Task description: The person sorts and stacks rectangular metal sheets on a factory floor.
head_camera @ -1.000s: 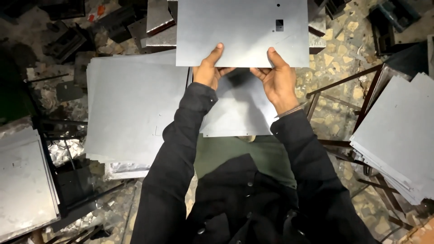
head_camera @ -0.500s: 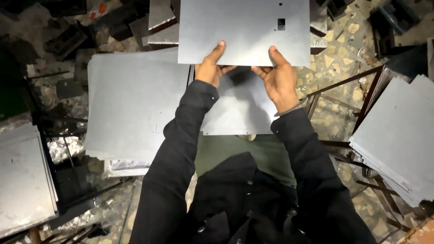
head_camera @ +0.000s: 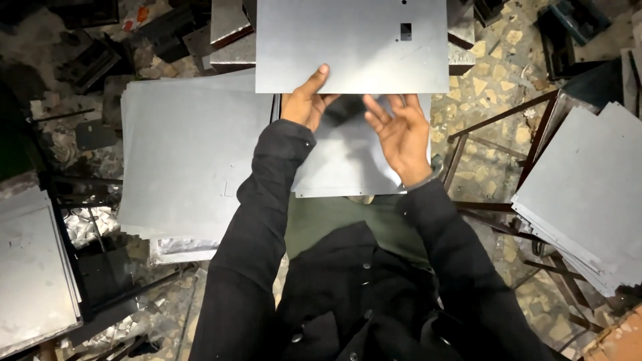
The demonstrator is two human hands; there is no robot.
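Note:
A flat grey metal sheet with a small rectangular cut-out near its top right lies out in front of me. My left hand grips its near edge, thumb on top. My right hand is off the sheet, palm up with fingers spread, just below that near edge. Under both hands lies another shiny metal sheet on a stand.
A thick stack of grey sheets lies to the left, another stack on a rusty metal frame to the right, and a third at the far left. Dark metal parts and scrap litter the stone floor.
My right hand has let go of the sheet's near edge and pulled back, opening palm up. The left hand keeps its grip; the sheet has shifted slightly away.

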